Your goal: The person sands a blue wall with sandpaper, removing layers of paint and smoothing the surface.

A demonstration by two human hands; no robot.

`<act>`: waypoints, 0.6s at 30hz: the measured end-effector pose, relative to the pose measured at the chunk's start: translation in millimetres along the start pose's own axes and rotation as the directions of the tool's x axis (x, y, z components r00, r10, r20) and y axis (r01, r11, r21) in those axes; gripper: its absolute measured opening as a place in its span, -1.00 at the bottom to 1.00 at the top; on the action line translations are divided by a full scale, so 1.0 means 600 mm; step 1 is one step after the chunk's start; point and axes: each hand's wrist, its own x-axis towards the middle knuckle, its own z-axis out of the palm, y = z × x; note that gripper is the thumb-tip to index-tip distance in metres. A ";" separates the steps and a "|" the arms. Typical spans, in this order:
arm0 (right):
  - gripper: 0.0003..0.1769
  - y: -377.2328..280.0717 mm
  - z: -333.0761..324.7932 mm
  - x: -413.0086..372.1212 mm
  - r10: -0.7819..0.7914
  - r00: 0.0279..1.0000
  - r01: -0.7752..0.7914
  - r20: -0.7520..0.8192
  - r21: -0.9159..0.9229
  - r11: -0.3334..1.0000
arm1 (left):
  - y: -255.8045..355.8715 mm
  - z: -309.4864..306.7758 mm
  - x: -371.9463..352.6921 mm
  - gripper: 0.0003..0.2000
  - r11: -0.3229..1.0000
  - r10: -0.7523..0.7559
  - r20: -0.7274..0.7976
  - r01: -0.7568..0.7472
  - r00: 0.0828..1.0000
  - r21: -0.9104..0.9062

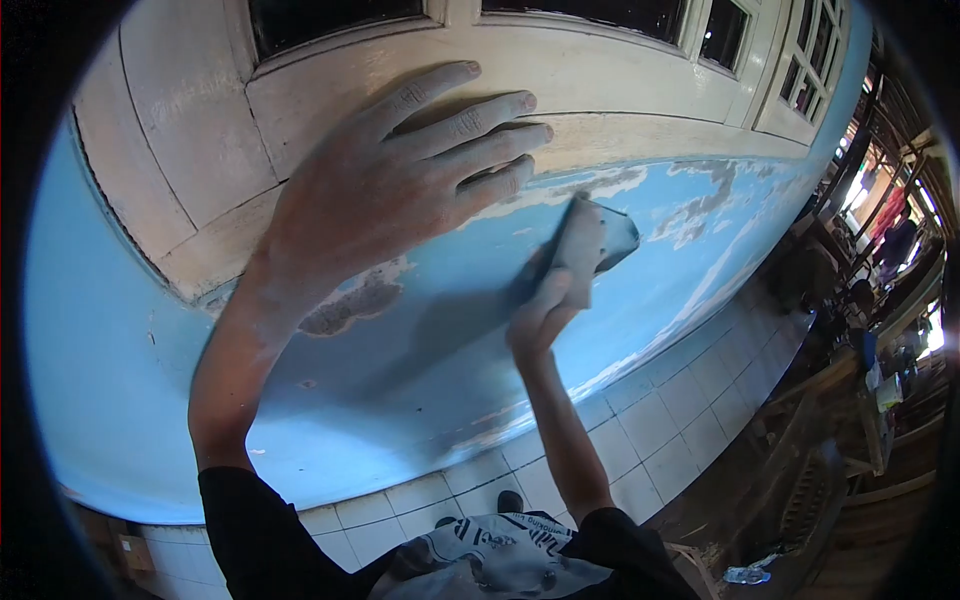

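Note:
My left hand (pixel 400 165) lies spread over the lower part of the cream window frame (pixel 640 140), its fingers apart and with nothing in them. To its right, my right hand (pixel 545 318) grips a folded grey sheet (pixel 580 245), which looks like sandpaper, against the blue wall (pixel 400 380). The sheet's upper end stands near a strip of flaked paint just under the frame. Bare grey patches (pixel 355 303) show on the wall below my left hand, and more chipped paint runs along to the right.
White tiles (pixel 650 450) cover the floor at the foot of the wall. At the right are wooden pieces (pixel 830 375), a pale container (pixel 888 392) and a plastic bottle (pixel 747 575) on the ground. Dark window panes (pixel 330 20) are at the top.

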 end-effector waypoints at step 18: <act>-0.62 0.052 -0.008 -0.066 0.366 0.925 -0.380 0.106 0.310 0.871 | 0.001 0.001 -0.001 -0.68 1.000 -0.012 -0.027 0.011 1.000 -0.010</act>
